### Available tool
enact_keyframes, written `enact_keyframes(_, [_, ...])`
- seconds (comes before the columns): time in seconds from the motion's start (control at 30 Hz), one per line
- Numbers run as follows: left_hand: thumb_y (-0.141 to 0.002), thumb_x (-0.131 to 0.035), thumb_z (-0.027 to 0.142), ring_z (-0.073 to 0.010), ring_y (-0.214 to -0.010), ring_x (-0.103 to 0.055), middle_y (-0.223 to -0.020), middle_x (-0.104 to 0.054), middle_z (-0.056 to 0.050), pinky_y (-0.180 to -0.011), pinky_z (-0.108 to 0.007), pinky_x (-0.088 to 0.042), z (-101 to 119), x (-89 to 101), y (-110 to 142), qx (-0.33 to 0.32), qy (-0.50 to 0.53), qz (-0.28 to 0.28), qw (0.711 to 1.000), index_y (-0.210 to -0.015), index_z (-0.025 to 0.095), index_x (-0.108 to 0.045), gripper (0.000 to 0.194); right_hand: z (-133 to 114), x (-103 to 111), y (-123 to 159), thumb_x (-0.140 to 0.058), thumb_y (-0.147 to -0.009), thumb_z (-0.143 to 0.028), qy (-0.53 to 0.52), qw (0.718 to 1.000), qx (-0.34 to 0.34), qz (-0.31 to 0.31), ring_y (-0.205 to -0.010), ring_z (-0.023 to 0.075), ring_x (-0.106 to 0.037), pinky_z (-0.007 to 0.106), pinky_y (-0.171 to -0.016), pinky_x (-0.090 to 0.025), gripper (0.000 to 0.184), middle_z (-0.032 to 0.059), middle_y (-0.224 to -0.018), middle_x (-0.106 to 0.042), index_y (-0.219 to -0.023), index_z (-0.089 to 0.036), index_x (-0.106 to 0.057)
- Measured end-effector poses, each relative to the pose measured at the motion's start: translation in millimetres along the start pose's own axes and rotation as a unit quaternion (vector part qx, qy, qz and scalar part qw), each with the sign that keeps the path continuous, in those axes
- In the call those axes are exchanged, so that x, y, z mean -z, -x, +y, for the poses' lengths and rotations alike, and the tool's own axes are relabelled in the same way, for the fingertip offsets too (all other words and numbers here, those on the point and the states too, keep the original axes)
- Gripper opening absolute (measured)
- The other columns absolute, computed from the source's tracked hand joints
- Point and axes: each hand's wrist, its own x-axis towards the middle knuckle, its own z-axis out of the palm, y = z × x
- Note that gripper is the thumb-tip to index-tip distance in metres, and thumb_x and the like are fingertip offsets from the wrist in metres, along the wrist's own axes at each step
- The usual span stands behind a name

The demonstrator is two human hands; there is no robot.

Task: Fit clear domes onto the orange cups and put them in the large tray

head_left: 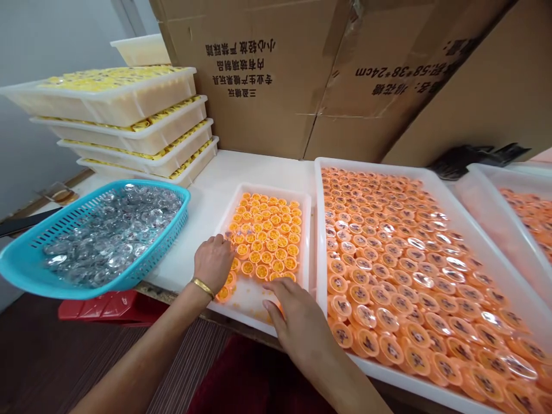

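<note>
Rows of small orange cups (261, 236) with yellow bits inside stand in a small white tray (307, 230) before me. My left hand (213, 261), a gold bangle at its wrist, reaches over the left side of these cups. Its fingers are curled together, and their tips are partly hidden. Something clear with dark print shows just beyond them, possibly a lid; I cannot tell whether they grip it. At the tray's near right, my right hand (297, 313) lies over the nearest cups, thumb apart from the stretched fingers, with nothing visible in it. Loose yellow bits lie on the tray floor.
On the left, a blue basket (183, 221) holds clear printed lids. Behind it rise stacked white trays (142, 112) of yellow packets. A large tray (319, 241) of lidded orange cups stands right, another tray (487, 190) beyond. Cardboard boxes (276, 126) wall the back; a red stool (103, 307) sits below.
</note>
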Motion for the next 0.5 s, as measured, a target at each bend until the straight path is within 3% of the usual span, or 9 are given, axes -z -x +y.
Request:
enact_keyframes(0.17, [-0.088, -0.04, 0.022, -0.0257, -0.084, -0.061, -0.084, -0.064, -0.011, -0.067, -0.034, -0.04, -3.3, -3.1, -2.5, 0.03, 0.005, 0.011, 0.999, -0.081, 0.015, -0.065, 0.026, -0.1, -7.5, -19.4, -0.054, -0.085, -0.016, 0.112, 0.994, -0.011, 0.01, -0.099, 0.0288, -0.055, 0.046, -0.088, -0.044, 0.025, 0.0122, -0.105, -0.062, -0.109, -0.014, -0.062])
enact_keyframes(0.33, [-0.087, -0.039, 0.022, -0.0232, -0.073, -0.061, -0.083, -0.064, -0.009, -0.058, -0.031, -0.035, -7.4, 2.3, 4.5, 0.077, 0.011, 0.033, 0.996, -0.084, 0.017, -0.061, 0.023, -9.5, -20.7, -44.8, -0.061, -0.082, -0.022, 0.188, 0.981, 0.026, 0.028, -0.099, 0.0294, -0.052, 0.044, -0.084, -0.044, 0.024, 0.0116, -0.103, -0.06, -0.104, -0.015, -0.063])
enact_keyframes(0.5, [-0.08, -0.048, 0.025, -0.0153, -0.058, -0.054, -0.067, -0.06, 0.001, -0.053, -0.027, -0.031, -16.4, 7.2, 15.7, 0.121, 0.193, 0.032, 0.973, -0.069, 0.02, -0.054, 0.013, -17.8, -33.8, -64.8, -0.055, -0.084, -0.017, 0.248, 0.967, 0.045, 0.033, -0.097, 0.0281, -0.05, 0.042, -0.079, -0.043, 0.018, 0.012, -0.099, -0.058, -0.1, -0.016, -0.063])
